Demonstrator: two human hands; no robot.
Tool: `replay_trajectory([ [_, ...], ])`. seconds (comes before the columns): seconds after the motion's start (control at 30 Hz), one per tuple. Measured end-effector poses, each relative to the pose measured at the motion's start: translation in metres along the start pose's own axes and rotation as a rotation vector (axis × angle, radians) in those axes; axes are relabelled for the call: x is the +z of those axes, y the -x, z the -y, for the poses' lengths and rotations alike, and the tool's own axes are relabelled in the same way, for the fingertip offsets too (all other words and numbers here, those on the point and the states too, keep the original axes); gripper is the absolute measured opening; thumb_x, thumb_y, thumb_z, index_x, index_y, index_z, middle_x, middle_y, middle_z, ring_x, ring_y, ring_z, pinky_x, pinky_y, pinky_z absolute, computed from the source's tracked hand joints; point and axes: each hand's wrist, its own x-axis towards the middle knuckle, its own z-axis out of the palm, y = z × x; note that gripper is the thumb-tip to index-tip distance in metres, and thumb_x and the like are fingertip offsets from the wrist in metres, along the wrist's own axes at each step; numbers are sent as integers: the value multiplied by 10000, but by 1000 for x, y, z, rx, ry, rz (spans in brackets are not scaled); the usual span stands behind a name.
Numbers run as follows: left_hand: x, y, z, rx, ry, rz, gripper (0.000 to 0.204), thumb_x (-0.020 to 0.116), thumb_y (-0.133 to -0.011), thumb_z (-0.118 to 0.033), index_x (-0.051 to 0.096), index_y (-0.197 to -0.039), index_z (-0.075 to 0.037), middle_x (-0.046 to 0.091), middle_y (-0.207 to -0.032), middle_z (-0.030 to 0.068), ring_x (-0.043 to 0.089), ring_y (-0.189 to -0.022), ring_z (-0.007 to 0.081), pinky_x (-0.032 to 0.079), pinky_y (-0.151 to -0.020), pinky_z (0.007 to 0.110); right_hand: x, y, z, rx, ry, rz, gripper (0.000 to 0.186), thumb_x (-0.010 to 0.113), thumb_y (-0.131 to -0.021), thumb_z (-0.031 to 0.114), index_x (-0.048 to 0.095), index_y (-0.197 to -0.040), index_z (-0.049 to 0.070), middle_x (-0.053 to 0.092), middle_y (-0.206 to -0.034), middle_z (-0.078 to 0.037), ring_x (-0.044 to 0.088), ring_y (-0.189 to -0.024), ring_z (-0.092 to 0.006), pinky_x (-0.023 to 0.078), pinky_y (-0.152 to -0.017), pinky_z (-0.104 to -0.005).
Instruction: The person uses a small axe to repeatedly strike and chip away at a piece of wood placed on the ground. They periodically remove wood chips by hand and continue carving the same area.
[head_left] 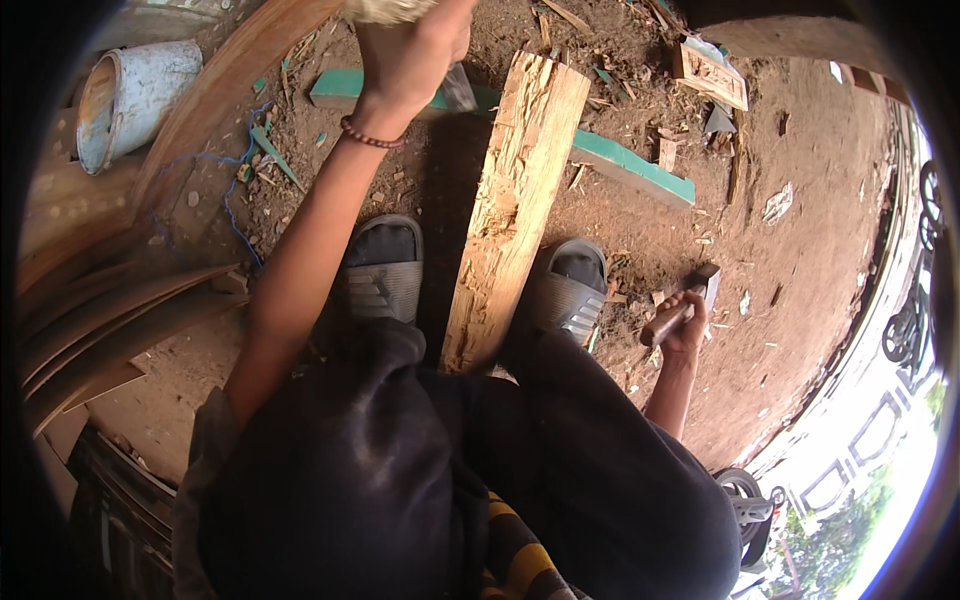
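Both hands are closed: the left hand (415, 68) on a metal-bladed tool (459, 90), the right hand (687, 320) on a hammer (709, 281). Between them a rough timber (515, 205) crosses a green board (635, 172), long axis running away from the body; the left is nearer, beside its far end.

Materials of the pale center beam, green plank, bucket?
Beam: bare wood, from its rough, splintered face. Green plank: likely painted wood; the coat hides any grain. Bucket: maybe painted metal, given its rusty-looking inside; plastic possible.

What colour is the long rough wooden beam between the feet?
Pale yellowish-tan beam; best in head view.
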Motion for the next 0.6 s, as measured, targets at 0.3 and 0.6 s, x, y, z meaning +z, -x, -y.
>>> replay_trajectory([
  [0.3,47,53,24,-213,-156,308,418,529,-987,-249,449,-593,-137,330,-480,-60,292,-412,66,214,-416,277,-8,-27,47,440,-769,347,158,515,-1014,151,478,-944,14,472,-702,-13,475,-547,-104,461,-541,-262],
  [0.6,44,48,42,-100,-253,323,316,627,-922,-196,524,-650,-70,471,-469,-21,418,-392,73,315,-406,285,28,1,44,416,136,224,165,572,-992,165,502,-859,96,433,-645,45,417,-505,-60,397,-461,-241],
])
